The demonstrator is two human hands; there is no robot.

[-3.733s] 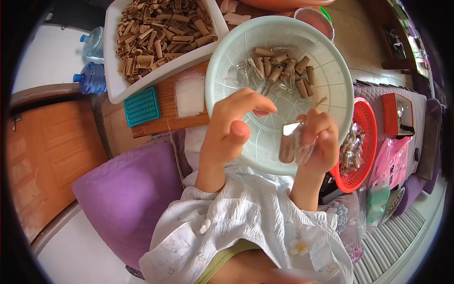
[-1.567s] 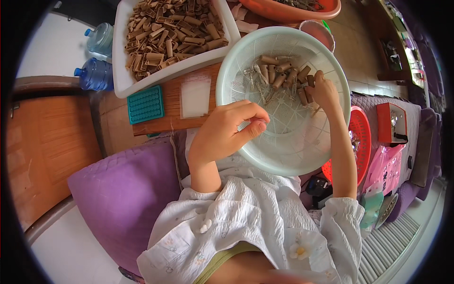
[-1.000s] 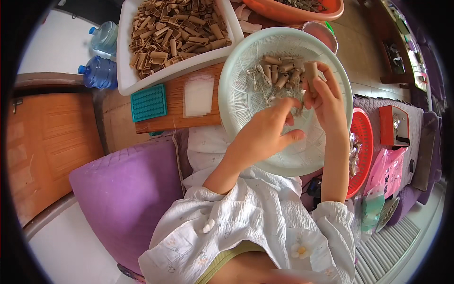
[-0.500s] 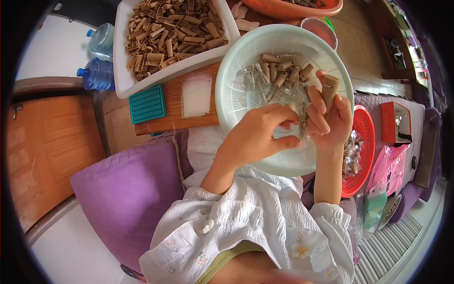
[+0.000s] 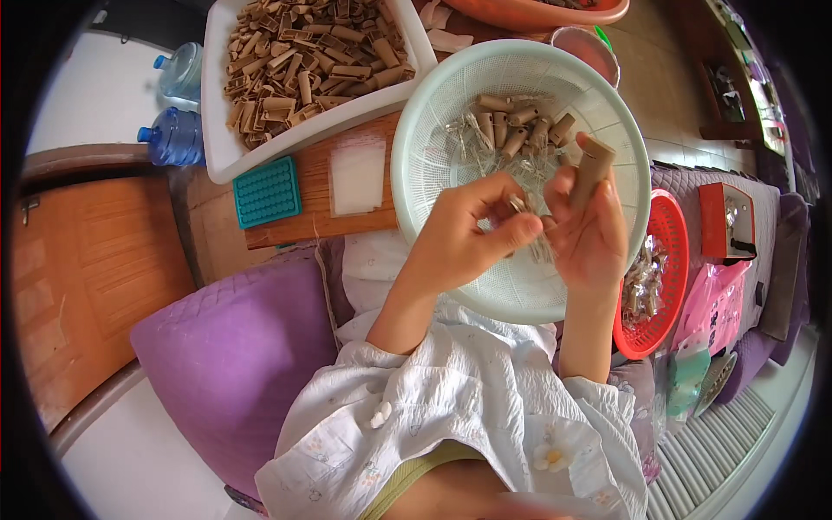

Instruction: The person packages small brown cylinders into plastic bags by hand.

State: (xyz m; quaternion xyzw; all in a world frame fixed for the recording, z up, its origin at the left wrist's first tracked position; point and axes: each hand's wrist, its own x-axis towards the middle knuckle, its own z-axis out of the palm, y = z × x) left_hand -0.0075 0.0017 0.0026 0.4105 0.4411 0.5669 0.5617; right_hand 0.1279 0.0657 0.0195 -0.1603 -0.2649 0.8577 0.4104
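Observation:
A pale green mesh basket point(image 5: 433, 113) rests on my lap, holding several brown cardboard tubes point(image 5: 520, 126) and small metal clips. Over its near side, my right hand point(image 5: 589, 230) holds one brown tube point(image 5: 593, 169) upright between thumb and fingers. My left hand point(image 5: 464, 238) is beside it, fingertips pinched on a small metal clip point(image 5: 517, 204) close to the right hand. A crumpled clear wrapper hangs between the two hands.
A white tray point(image 5: 227, 147) heaped with brown tubes sits beyond the basket on a wooden board, with a teal block point(image 5: 267, 191) and clear bags point(image 5: 357, 173). A red basket point(image 5: 672, 251) of wrapped pieces is at right. A purple cushion point(image 5: 234, 355) is at left, water bottles point(image 5: 173, 134) behind.
My right hand reached into the basket, took a brown tube and drew it back toward me. My left hand moved across to the right hand and pinched a small clip.

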